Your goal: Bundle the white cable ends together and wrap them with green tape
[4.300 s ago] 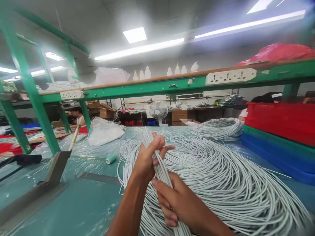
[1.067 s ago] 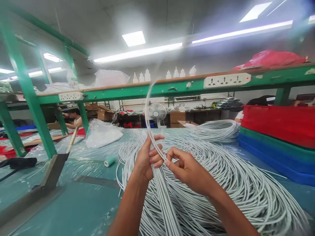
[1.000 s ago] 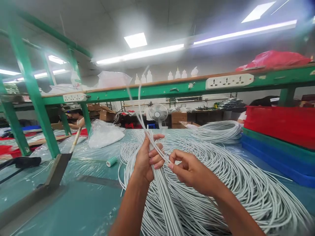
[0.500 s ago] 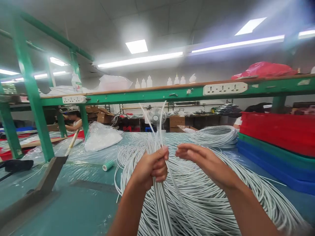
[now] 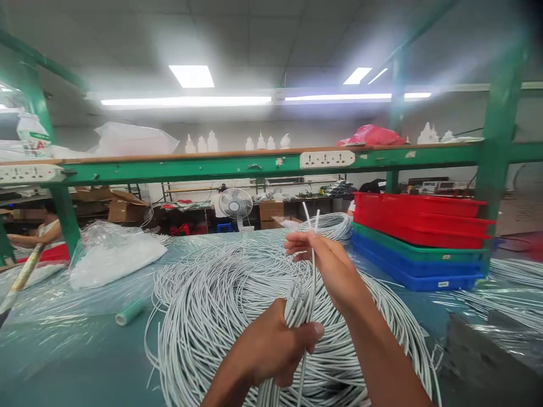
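My left hand (image 5: 278,345) is wrapped round a bundle of thin grey-white cables (image 5: 297,305), whose cut ends stick up past my thumb. Just above it, my right hand (image 5: 333,265) has its fingers bent loosely to the left against two longer cable ends (image 5: 317,220) that rise out of the bundle. Its thumb crosses these ends; how firmly they are held is not plain. Under both hands spreads a large loose coil of the same cable (image 5: 212,305), lying on the table.
Stacked red, green and blue trays (image 5: 419,254) stand at the right. A smaller cable coil (image 5: 333,226) lies behind. To the left are a clear plastic bag (image 5: 119,254) and a green roll (image 5: 130,312). A green shelf beam (image 5: 229,165) with sockets spans the back. Another person sits far left.
The view has swung right. My left hand has lowered and tilted with the bundle. My right hand, apart from the cables before, has come across to the longer cable ends.
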Demonstrator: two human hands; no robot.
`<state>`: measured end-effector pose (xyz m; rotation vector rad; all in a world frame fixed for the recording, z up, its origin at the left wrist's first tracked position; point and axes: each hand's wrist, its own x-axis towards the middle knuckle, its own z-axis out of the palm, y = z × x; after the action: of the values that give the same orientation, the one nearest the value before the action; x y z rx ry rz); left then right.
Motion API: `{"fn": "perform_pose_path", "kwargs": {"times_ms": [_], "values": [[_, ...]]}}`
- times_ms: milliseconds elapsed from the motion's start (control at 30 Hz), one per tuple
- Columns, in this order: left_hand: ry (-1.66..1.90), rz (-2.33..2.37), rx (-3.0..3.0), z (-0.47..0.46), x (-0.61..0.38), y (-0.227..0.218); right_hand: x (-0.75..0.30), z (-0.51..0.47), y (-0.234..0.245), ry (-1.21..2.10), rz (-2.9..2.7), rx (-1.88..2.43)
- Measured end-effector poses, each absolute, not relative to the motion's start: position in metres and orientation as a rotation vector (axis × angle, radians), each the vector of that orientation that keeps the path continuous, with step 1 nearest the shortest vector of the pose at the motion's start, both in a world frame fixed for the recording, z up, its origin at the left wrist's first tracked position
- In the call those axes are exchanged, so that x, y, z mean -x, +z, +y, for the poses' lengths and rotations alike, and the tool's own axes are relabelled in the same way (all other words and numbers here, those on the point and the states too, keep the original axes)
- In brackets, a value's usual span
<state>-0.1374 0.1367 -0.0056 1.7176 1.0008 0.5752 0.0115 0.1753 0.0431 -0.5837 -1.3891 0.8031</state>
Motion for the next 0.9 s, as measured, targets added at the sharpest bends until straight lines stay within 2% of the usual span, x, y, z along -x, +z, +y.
{"fn": "perform_pose_path", "kwargs": {"times_ms": [133, 200, 300, 367, 567, 767, 900], "values": [[0.729, 0.764, -1.488, 0.13, 0.136, 0.006, -0.01, 0.162, 0.049, 0.718, -1.066, 0.35], [0.872, 0.654, -1.331, 0.129, 0.139, 0.014, -0.013, 0.149, 0.054, 0.819, -1.026, 0.281], [1.138, 0.591, -1.175, 0.131, 0.15, 0.026, -0.013, 0.129, 0.056, 1.172, -1.299, 0.393], [1.294, 0.567, -1.116, 0.133, 0.159, 0.033, -0.001, 0.12, 0.052, 1.267, -1.568, 0.578], [1.531, 0.541, -1.039, 0.133, 0.175, 0.039, 0.05, 0.104, 0.03, 0.697, -1.952, 0.927], [1.508, 0.558, -1.185, 0.135, 0.174, 0.033, 0.052, 0.106, 0.021, 0.618, -1.959, 1.135], [1.479, 0.561, -1.204, 0.135, 0.173, 0.033, 0.046, 0.11, 0.026, 0.662, -1.991, 1.045]]}}
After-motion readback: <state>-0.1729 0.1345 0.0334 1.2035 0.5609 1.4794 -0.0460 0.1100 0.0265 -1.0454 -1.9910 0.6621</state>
